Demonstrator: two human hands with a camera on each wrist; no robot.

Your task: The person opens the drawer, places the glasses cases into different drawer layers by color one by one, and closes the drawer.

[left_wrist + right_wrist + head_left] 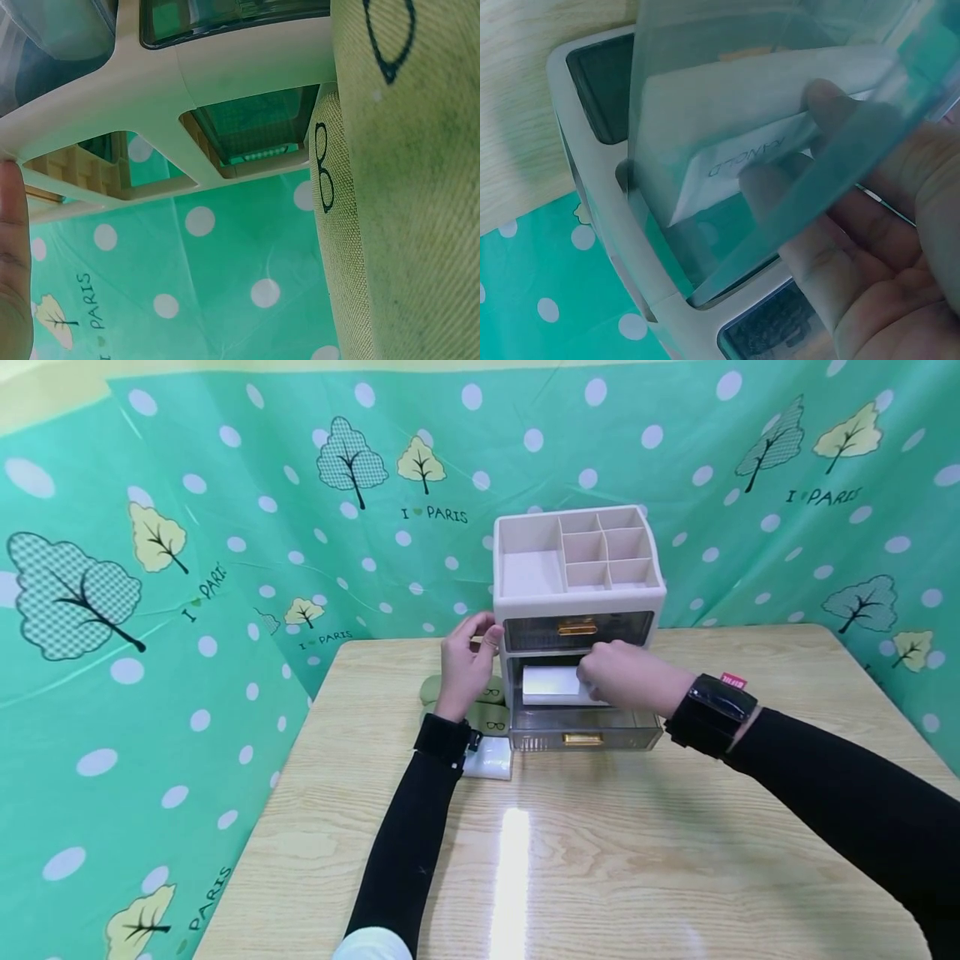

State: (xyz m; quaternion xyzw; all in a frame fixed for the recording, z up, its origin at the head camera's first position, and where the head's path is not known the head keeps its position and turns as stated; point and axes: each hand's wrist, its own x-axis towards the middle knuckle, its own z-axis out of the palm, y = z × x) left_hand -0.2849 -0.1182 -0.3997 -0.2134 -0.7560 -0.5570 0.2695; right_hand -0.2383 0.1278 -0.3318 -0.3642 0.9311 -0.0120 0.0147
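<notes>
My right hand (622,675) reaches into the drawer unit's front and pinches a white packet (549,683) between thumb and fingers. Printed letters show on the packet (754,154) in the right wrist view, where it stands tilted behind the clear wall of the pulled-out lower drawer (780,247). The white drawer unit (577,607) has its upper, smoky drawer (536,633) pushed in. At the unit's left side, my left hand (467,667) rests with thumb and fingertips by the side wall; only one finger (11,247) shows in the left wrist view.
Two green glasses cases (492,720) lie left of the unit, partly behind my left hand. A second white packet (491,758) lies beside my left wrist. Small compartments (517,575) top the unit. A green patterned curtain (480,435) hangs behind the wooden table (600,860).
</notes>
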